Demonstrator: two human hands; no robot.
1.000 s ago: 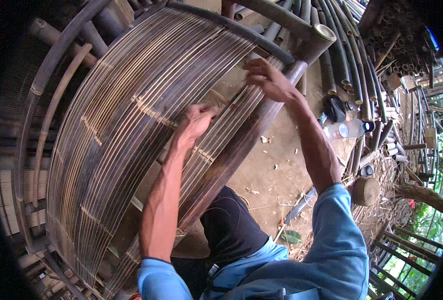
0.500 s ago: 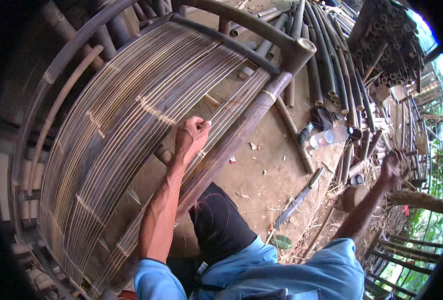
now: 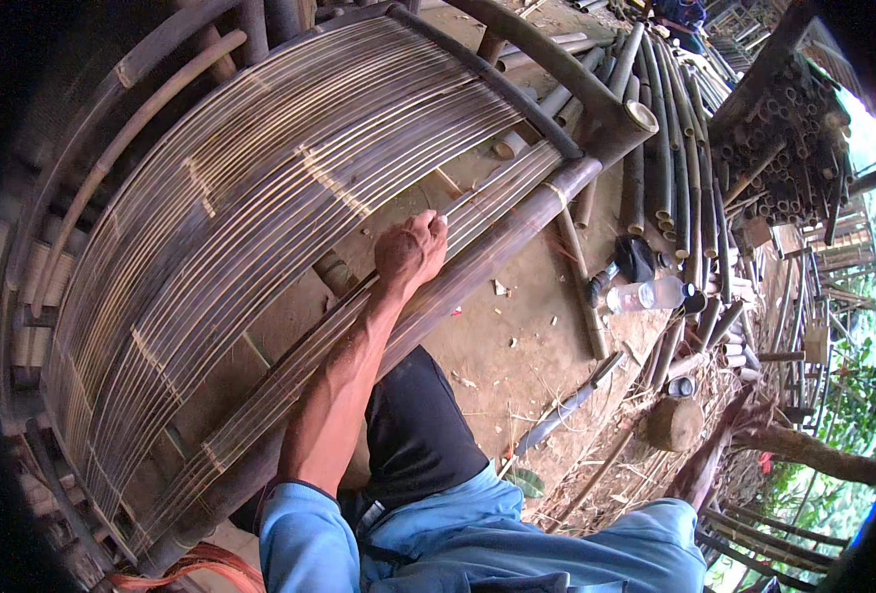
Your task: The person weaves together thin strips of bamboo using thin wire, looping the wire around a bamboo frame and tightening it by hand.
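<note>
While left hand (image 3: 410, 251) curls closed at slats (image 3: 502, 195), right hand (image 3: 751, 410) sits well apart, grip unreadable; I'd flag slats shifting, since only one hand's there.

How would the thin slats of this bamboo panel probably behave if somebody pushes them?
The slats would probably flex, being long and thin. Each likely weighs little, given its narrowness. The pale cross-bindings should probably keep them from spreading much.
</note>
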